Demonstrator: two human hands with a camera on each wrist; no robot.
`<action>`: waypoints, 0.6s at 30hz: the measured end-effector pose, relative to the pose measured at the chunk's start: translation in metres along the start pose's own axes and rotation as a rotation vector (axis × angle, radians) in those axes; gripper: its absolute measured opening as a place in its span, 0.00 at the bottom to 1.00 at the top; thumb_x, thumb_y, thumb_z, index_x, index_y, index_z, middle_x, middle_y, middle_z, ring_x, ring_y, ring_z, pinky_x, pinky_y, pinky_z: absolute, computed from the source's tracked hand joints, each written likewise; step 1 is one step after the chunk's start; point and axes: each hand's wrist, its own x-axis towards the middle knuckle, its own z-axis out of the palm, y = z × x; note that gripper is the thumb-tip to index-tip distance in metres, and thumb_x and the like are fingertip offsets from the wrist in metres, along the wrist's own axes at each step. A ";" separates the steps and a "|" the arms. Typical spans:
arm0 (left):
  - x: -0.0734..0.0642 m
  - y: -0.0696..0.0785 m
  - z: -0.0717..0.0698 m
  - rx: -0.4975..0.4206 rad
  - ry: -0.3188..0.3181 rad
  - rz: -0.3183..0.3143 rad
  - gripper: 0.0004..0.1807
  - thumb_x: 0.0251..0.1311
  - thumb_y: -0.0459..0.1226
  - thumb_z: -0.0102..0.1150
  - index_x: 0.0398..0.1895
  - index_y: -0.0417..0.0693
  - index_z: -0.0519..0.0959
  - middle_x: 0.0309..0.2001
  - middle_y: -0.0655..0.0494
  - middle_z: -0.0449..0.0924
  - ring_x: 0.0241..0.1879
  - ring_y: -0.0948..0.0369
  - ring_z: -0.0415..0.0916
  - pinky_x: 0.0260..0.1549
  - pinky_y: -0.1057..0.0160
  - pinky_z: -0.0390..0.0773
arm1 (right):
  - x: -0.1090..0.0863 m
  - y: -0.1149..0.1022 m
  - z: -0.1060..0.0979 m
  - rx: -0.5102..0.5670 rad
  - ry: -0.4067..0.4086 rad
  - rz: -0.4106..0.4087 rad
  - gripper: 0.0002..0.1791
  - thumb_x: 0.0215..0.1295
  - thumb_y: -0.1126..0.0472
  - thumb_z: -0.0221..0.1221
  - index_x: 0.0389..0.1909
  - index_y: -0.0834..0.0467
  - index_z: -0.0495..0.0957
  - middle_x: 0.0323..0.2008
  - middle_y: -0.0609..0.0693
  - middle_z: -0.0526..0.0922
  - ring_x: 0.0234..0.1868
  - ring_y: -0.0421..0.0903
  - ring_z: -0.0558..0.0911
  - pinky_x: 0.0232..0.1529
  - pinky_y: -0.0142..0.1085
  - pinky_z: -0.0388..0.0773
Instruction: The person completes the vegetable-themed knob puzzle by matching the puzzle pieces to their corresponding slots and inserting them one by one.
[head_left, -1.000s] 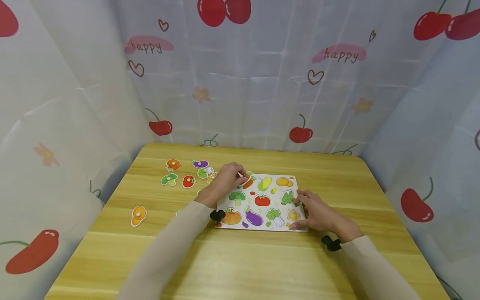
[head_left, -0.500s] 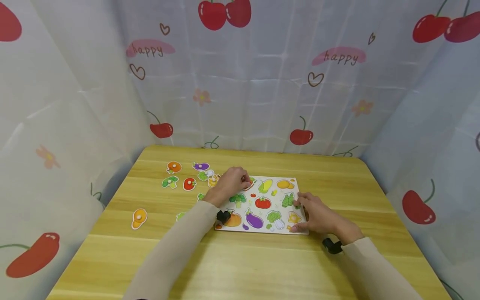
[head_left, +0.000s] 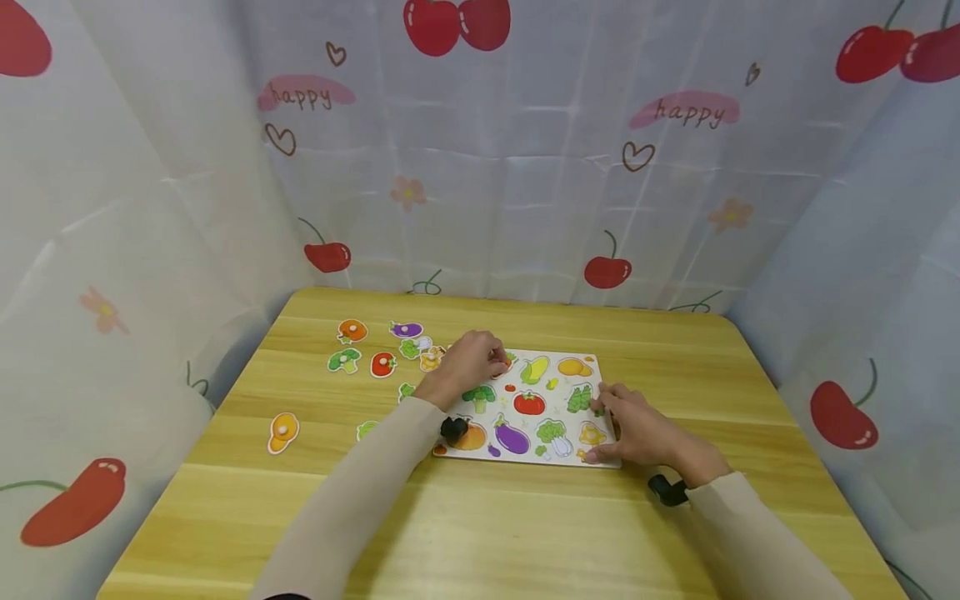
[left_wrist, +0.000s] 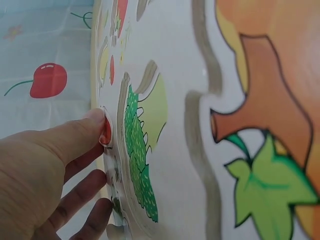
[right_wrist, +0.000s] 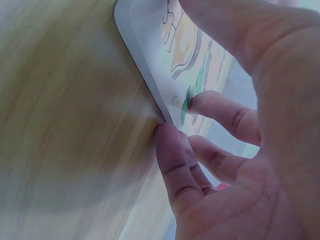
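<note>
My left hand (head_left: 467,367) is over the upper left of a white vegetable puzzle board (head_left: 558,407). Its thumb and fingers pinch a carrot puzzle piece (left_wrist: 107,130), which lies close against the board at the carrot picture; the hand mostly hides both. In the left wrist view, a broccoli recess (left_wrist: 137,155) and a pumpkin recess (left_wrist: 280,95) show nearby. My right hand (head_left: 636,427) rests at the board's right edge. Its thumb and forefinger touch the printed face, while other fingertips meet the edge and tabletop.
Loose puzzle pieces lie left of the board: a pumpkin (head_left: 352,331), eggplant (head_left: 406,330), broccoli (head_left: 344,361), tomato (head_left: 382,364) and others. A yellow-orange piece (head_left: 283,432) lies apart. A cherry-print curtain (head_left: 487,225) surrounds the wooden table (head_left: 510,533).
My left hand has moved slightly right and brought the carrot piece down onto the board's upper left. My right hand stays at the board's right edge.
</note>
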 end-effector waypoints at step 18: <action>-0.003 0.004 -0.009 0.011 -0.017 -0.030 0.03 0.79 0.38 0.76 0.48 0.53 0.97 0.48 0.56 0.94 0.43 0.60 0.81 0.47 0.60 0.83 | 0.000 -0.002 -0.004 0.013 -0.016 0.008 0.43 0.61 0.43 0.88 0.67 0.63 0.83 0.82 0.79 0.70 0.71 0.73 0.79 0.73 0.69 0.81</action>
